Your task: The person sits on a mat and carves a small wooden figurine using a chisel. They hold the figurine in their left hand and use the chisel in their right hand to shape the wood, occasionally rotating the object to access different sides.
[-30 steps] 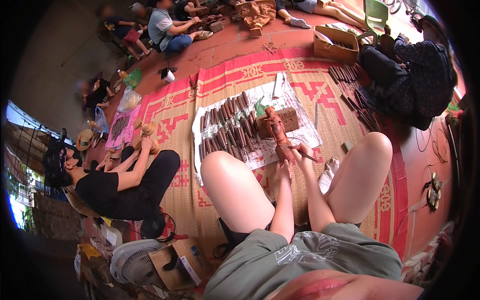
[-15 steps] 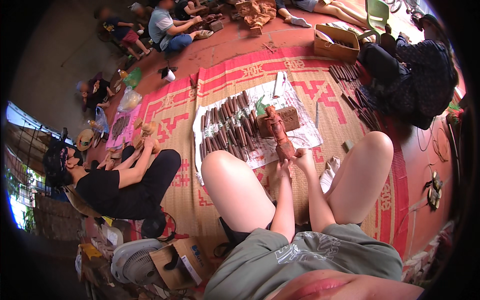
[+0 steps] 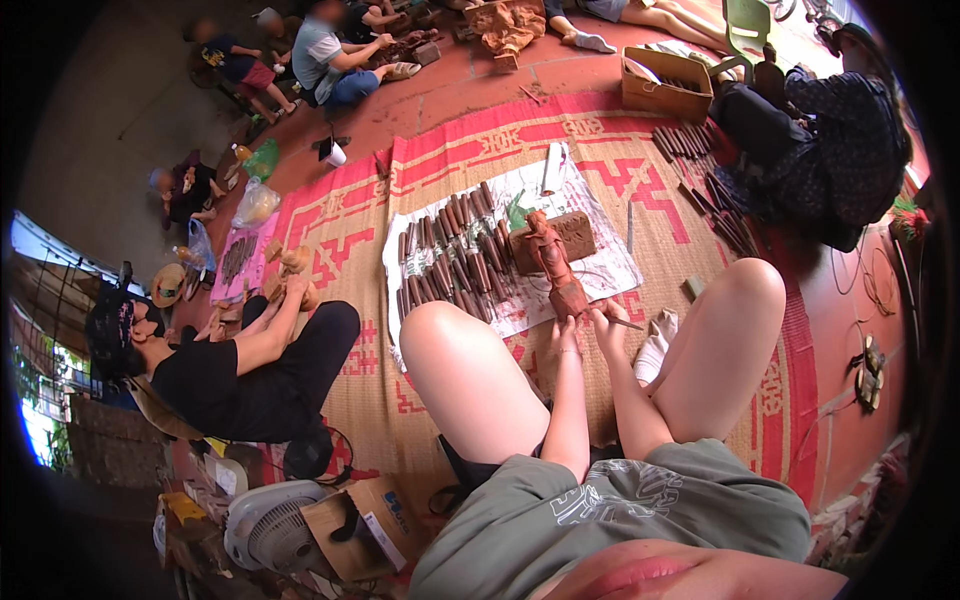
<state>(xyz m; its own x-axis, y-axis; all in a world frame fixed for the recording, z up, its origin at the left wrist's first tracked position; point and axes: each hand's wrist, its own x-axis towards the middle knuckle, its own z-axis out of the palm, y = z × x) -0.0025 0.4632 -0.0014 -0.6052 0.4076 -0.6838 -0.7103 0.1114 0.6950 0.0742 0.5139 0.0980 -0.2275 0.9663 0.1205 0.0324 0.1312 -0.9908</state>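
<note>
A reddish-brown carved wooden figure (image 3: 552, 262) lies tilted, its upper part against a brown wooden block (image 3: 574, 236) and its base toward me. My left hand (image 3: 567, 332) is closed on the near end of that base. Close beside it, my right hand (image 3: 604, 318) is closed round a slim carving tool (image 3: 627, 324), whose dark shaft sticks out to the right. The tool's other end is hidden by my fingers and the figure's base. Several dark-handled carving tools (image 3: 455, 255) lie in rows to the left on a white cloth (image 3: 618, 262).
A red-and-tan woven mat (image 3: 345, 270) spreads under everything. At my left sits a person (image 3: 235, 360) working on a wooden piece; another (image 3: 840, 150) sits at the right beside more tools (image 3: 722, 215). A wooden box (image 3: 668, 90) stands far right, a fan (image 3: 275, 525) lower left.
The tool's shaft now shows to the right of my right hand, where none was visible before. The figure stays propped on the block in nearly the same place.
</note>
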